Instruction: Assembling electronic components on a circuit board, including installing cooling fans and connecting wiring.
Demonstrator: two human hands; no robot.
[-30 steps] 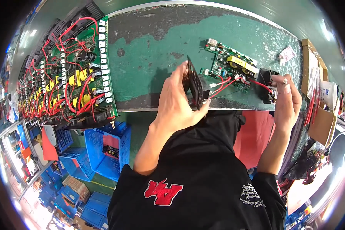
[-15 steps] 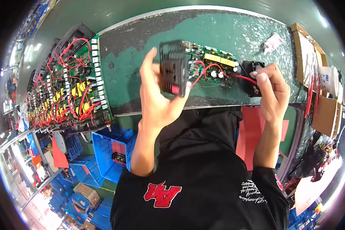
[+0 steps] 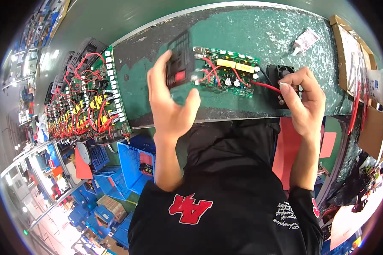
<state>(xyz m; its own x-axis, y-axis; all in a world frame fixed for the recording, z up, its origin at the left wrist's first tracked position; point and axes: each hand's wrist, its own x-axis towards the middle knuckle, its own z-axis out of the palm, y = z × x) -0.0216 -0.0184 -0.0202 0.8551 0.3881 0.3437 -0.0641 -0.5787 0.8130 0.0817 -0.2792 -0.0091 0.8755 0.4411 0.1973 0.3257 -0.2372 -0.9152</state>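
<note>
While left hand [image 3: 171, 111] splays by black, red-patched panel [image 3: 181, 60] | green board [image 3: 226, 73], red-wired | right hand [image 3: 305, 102] curled, grip unclear

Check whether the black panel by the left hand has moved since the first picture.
Yes: the black panel has moved left, farther from the white tube.

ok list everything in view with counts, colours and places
Workbench: 1, worn green, centre
Circuit board: 1, green, middle of workbench
Vented panel: 1, black and red, left of circuit board
Cooling fan: 1, black, right of circuit board
Nozzled tube: 1, pale, workbench's right
Wired circuit boards: several, green, workbench's left
Cardboard pieces: several, brown, right
Wires: several, red, hanging right
Crates: several, blue, lower left
Sheets: several, red, below workbench
Shirt: 1, black, bottom
Left hand: 1, bare, at vented panel
Right hand: 1, bare, at cooling fan
</note>
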